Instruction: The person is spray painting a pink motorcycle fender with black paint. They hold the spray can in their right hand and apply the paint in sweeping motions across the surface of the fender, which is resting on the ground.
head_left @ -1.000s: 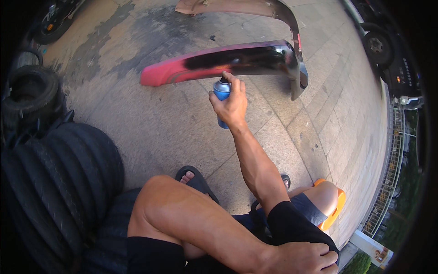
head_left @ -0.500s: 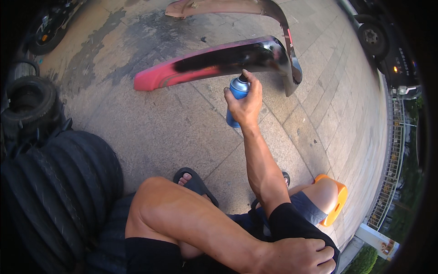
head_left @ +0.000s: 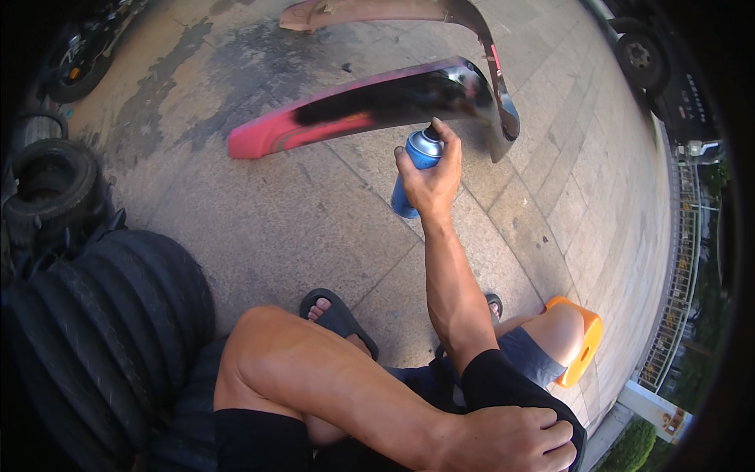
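My right hand grips a blue spray can, the index finger on its black nozzle. The can stands tilted just in front of a long curved fender-like panel. This panel is pink-red at its left end and glossy black over its middle and right. My left forearm crosses low in front of me. My left hand is closed, its fingers curled over the black sleeve of my right arm; the fingertips are partly hidden.
A second curved panel lies beyond the first. Several black tyres are stacked at left, under a motorcycle wheel. An orange stool holds up my seat area at right. A dark vehicle stands at far right beside a railing.
My right hand and the spray can have shifted slightly to the right along the panel. My left hand has stayed on the sleeve.
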